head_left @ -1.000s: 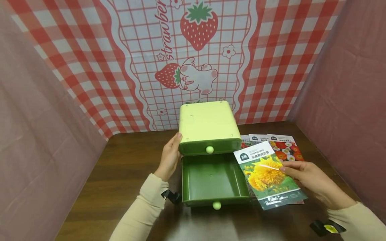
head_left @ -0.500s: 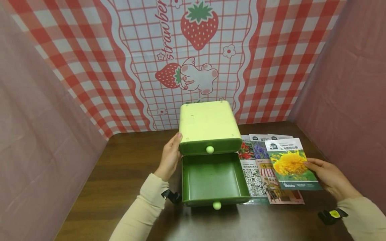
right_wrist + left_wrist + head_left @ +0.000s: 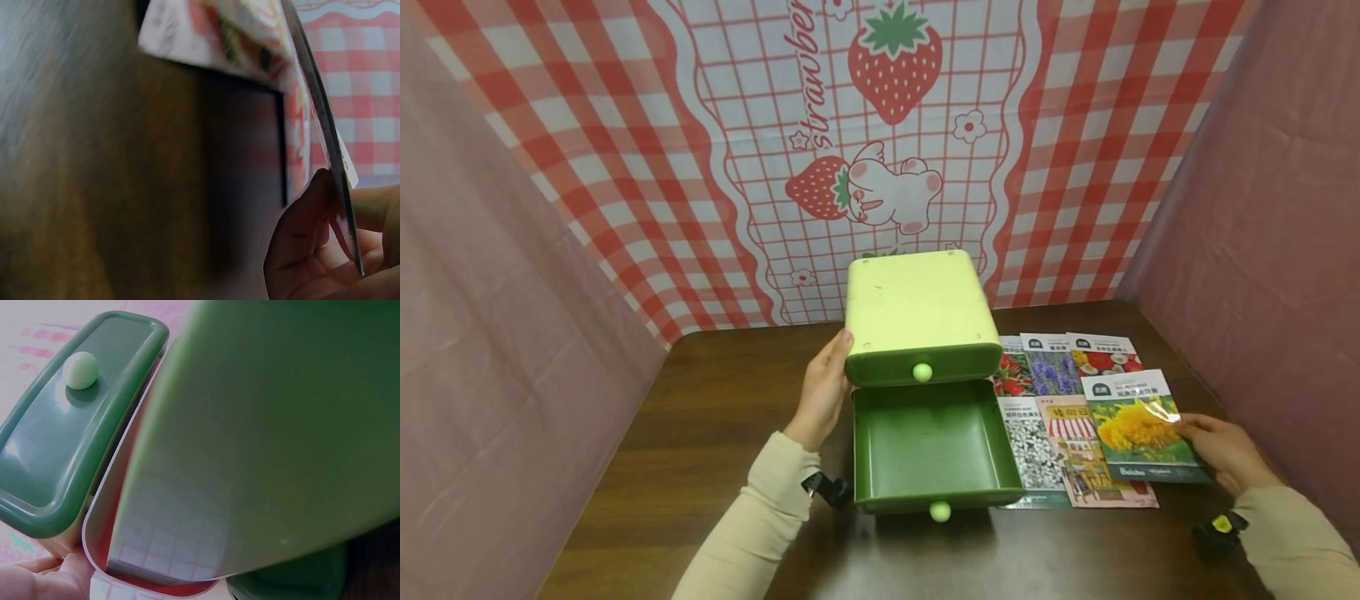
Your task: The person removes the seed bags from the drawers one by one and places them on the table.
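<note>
A pale yellow-green two-drawer box [image 3: 917,300] stands on the table. Its lower green drawer [image 3: 932,442] is pulled out with nothing visible inside; the upper drawer [image 3: 81,419] is closed. My left hand [image 3: 820,392] rests against the box's left side, some fingers hidden behind it. At the right, my right hand [image 3: 1225,450] pinches a seed packet [image 3: 1142,429] with a yellow sunflower picture by its right edge. This packet overlaps other packets in the head view. The right wrist view shows it edge-on between the thumb and fingers [image 3: 319,187].
Several seed packets lie right of the drawer, among them white flowers [image 3: 1033,454], a pink shopfront [image 3: 1075,442], purple flowers [image 3: 1054,372] and red flowers [image 3: 1105,362]. A strawberry-patterned cloth [image 3: 895,183] hangs behind. Pink curtains [image 3: 1247,250] flank the dark wooden table [image 3: 700,467].
My right hand has carried the sunflower packet rightward from beside the drawer, then lower over the other packets, uncovering the white-flower and pink ones. My left hand and the box have not moved.
</note>
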### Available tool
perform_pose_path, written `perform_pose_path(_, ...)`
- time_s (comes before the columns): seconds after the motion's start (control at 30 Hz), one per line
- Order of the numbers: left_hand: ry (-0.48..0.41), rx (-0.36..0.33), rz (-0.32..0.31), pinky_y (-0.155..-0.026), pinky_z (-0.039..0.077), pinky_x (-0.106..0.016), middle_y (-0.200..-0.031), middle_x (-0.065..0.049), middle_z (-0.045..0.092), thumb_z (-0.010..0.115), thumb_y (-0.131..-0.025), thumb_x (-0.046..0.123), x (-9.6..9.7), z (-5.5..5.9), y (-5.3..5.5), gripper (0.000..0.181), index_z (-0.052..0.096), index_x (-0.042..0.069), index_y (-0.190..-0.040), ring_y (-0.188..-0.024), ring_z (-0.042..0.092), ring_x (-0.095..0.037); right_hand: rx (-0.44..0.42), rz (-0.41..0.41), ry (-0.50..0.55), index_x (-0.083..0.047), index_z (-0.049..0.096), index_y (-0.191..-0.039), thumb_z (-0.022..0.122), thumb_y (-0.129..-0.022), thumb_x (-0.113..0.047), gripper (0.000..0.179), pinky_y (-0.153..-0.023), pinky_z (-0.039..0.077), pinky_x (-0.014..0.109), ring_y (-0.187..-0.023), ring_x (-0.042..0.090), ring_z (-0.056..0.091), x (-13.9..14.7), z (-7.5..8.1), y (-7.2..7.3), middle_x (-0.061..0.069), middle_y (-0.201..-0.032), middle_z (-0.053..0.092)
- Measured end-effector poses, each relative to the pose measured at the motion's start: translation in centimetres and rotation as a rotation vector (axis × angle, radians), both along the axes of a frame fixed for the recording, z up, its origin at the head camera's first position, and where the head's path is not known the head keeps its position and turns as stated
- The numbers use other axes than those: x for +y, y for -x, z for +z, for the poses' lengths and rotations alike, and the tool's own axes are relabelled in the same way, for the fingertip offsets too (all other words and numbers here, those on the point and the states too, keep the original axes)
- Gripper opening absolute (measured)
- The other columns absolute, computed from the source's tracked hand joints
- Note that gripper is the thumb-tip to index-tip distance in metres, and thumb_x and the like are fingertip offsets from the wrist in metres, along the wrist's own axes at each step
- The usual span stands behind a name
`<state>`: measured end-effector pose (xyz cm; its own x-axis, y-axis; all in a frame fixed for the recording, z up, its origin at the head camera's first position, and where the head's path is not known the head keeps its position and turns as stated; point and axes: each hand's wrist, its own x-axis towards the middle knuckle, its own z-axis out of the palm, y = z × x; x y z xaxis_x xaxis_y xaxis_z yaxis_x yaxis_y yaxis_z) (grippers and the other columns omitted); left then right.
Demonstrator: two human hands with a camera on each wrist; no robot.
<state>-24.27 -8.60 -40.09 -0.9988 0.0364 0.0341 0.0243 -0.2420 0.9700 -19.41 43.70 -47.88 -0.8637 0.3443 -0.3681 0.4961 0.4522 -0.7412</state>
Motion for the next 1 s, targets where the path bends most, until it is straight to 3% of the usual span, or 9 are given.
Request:
perform_pose_path(0.1,-0.007,0.004,0.004,-0.091,0.053,-0.019,-0.155,-0.009,0.04,0.048,-0.103,0.038,0.0,-0.1,0.0,0.06,0.035,0.004,-0.151,-0.127,0.053,-0.021,-0.008,-0.001,-0.027,0.015,0.03,-0.143,0.042,-0.103,-0.033,0.063,-0.086,0.043,0.046,-0.118,0.046,0.037,0.2,-0.6,-0.1,0.039,-0.142,0.029)
perform_pose_path(0.2,-0.003,0.003,0.005,-0.09,0.053,-0.019,-0.155,-0.009,0.039,0.048,-0.103,0.038,0.0,-0.1,0.0,0.061,0.035,0.004,-0.151,-0.127,0.054,-0.021,-0.007,0.012,-0.055,0.017,0.031,-0.141,0.043,-0.103,-0.031,0.063,-0.094,0.04,0.055,-0.121,0.049,0.036,0.3,-0.9,-0.3,0.041,-0.143,0.028)
perform_pose_path(0.37,-0.004,0.001,0.011,-0.091,0.053,-0.018,-0.155,-0.009,0.039,0.049,-0.103,0.038,0.0,-0.2,0.0,0.061,0.035,0.004,-0.151,-0.127,0.054,-0.021,0.018,0.059,-0.16,0.023,0.044,-0.129,0.051,-0.099,-0.029,0.06,-0.075,0.048,0.038,-0.107,0.046,0.047,0.2,-0.8,-0.6,0.043,-0.131,0.04)
perform_pose_path(0.5,0.0,0.007,0.009,-0.091,0.053,-0.018,-0.155,-0.009,0.039,0.049,-0.103,0.039,0.0,-0.2,0.0,0.061,0.034,0.004,-0.151,-0.125,0.055,-0.021,0.018,0.054,-0.218,0.023,0.053,-0.12,0.056,-0.096,-0.029,0.058,-0.065,0.042,0.028,-0.097,0.041,0.053,-0.1,-0.4,-0.7,0.042,-0.121,0.049)
perform_pose_path(0.8,0.001,0.014,0.0,-0.095,0.052,-0.021,-0.157,-0.008,0.037,0.048,-0.103,0.04,0.0,0.0,0.0,0.062,0.034,0.004,-0.152,-0.132,0.05,-0.025,-0.043,0.056,-0.342,0.015,0.057,-0.119,0.056,-0.095,-0.036,0.056,-0.066,0.041,0.036,-0.093,0.039,0.055,-1.2,0.8,-1.0,0.038,-0.116,0.055)
perform_pose_path(1.0,0.006,0.009,-0.001,-0.102,0.049,-0.025,-0.158,-0.007,0.034,0.048,-0.103,0.04,0.0,0.0,0.0,0.063,0.033,0.004,-0.152,-0.136,0.047,-0.026,-0.073,0.045,-0.366,0.014,0.059,-0.116,0.057,-0.093,-0.032,0.052,-0.065,0.042,0.037,-0.089,0.038,0.056,-1.6,1.2,-1.0,0.037,-0.112,0.057)
